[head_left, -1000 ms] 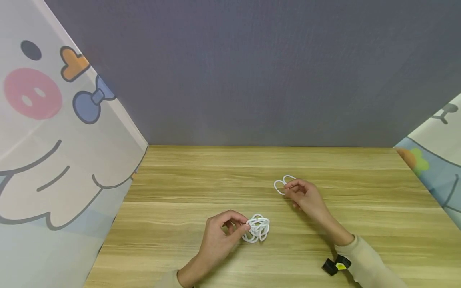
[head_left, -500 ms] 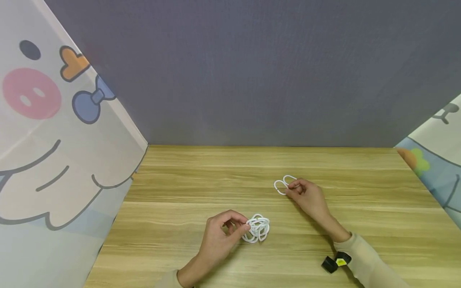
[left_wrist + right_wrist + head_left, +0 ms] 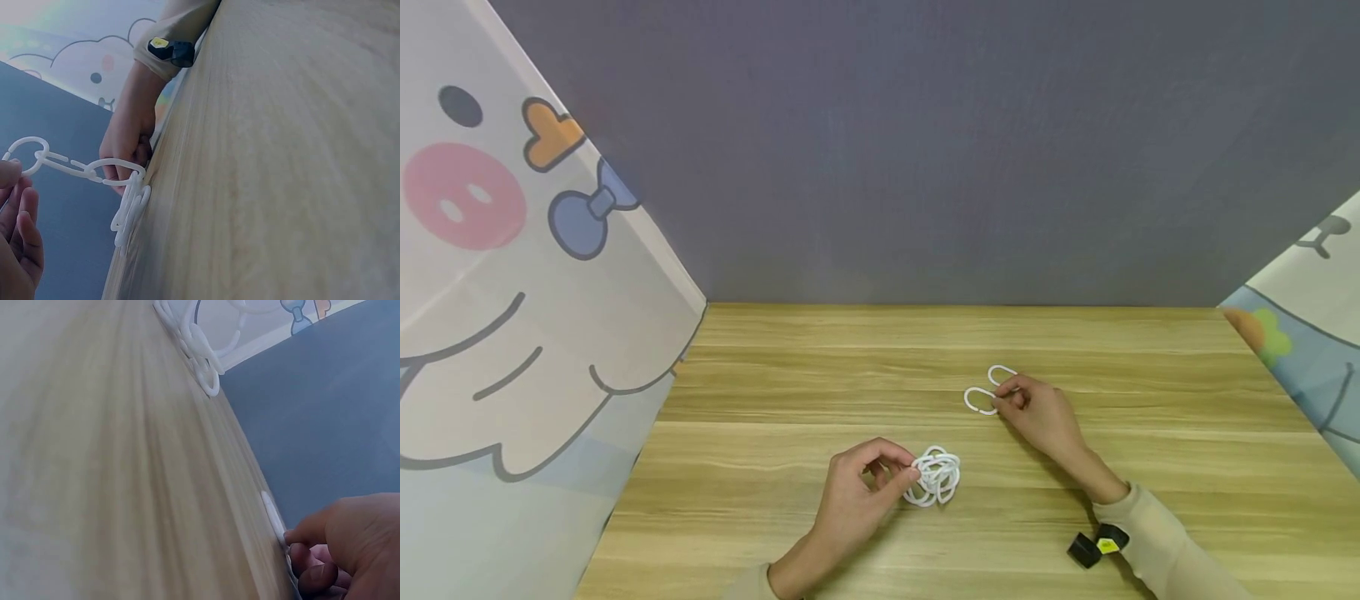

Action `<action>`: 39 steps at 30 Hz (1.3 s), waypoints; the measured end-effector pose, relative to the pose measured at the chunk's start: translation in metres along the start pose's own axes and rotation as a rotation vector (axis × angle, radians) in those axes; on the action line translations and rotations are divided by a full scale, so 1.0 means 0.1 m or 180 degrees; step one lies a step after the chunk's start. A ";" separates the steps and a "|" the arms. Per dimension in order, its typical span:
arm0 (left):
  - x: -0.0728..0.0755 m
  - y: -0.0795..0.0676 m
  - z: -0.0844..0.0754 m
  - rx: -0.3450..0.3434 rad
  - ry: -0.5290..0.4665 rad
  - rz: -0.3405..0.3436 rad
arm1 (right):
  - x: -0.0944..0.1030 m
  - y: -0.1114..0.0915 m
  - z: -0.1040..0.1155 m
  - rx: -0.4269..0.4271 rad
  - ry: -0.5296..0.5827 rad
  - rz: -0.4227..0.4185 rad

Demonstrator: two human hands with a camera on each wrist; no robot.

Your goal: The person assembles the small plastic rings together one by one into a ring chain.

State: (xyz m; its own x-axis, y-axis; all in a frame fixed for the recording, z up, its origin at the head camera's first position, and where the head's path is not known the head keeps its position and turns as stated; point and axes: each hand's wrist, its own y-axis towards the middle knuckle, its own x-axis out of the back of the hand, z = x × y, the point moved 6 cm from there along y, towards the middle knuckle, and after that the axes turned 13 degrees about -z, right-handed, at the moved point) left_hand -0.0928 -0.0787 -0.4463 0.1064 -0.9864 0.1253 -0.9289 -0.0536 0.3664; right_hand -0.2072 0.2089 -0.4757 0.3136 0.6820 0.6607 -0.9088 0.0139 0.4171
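Observation:
A chain of white plastic links (image 3: 952,461) lies in a heap on the wooden table (image 3: 790,358). My left hand (image 3: 865,496) pinches a link at its left side between thumb and forefinger; in the left wrist view the chain links (image 3: 61,167) stretch from these fingertips across to the heap. Farther back and to the right, my right hand (image 3: 1042,419) pinches a separate white link (image 3: 979,388) at its right end, flat on the table. Just behind it is another loose link (image 3: 999,367), partly hidden by the right fingers.
A grey panel (image 3: 925,167) rises along the table's back edge. Cartoon-printed panels stand at the left (image 3: 572,333) and right (image 3: 1311,333). A black and yellow device (image 3: 1097,546) sits at the right sleeve.
The nearer loose link has turned and shifted slightly left and toward me, apart from the farther link. My left hand and the chain heap stay in place.

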 end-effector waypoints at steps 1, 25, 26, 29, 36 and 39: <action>0.00 0.00 0.00 0.0003 0.0003 -0.0003 | 0.00 0.00 0.01 0.0011 0.0004 0.0030; 0.01 0.00 0.01 0.0015 -0.0008 -0.0011 | -0.05 -0.04 0.06 0.0174 0.0231 0.0309; 0.01 0.00 0.01 0.0021 -0.0006 -0.0007 | -0.05 -0.04 0.05 0.0155 0.0213 0.0330; 0.01 0.00 0.01 0.0037 -0.0007 0.0004 | -0.05 -0.04 0.05 0.0117 0.0156 0.0382; 0.01 0.00 0.01 0.0019 -0.0006 0.0002 | -0.04 -0.06 0.08 0.0048 0.0170 0.0434; 0.01 0.00 0.01 0.0009 -0.0011 0.0006 | -0.03 -0.06 0.08 -0.0011 0.0211 0.0388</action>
State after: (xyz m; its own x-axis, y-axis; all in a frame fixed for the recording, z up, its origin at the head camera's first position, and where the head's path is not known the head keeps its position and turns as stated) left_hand -0.0930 -0.0798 -0.4476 0.1035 -0.9870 0.1228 -0.9301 -0.0523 0.3637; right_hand -0.2007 0.2006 -0.4752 0.1821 0.7256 0.6636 -0.9400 -0.0695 0.3340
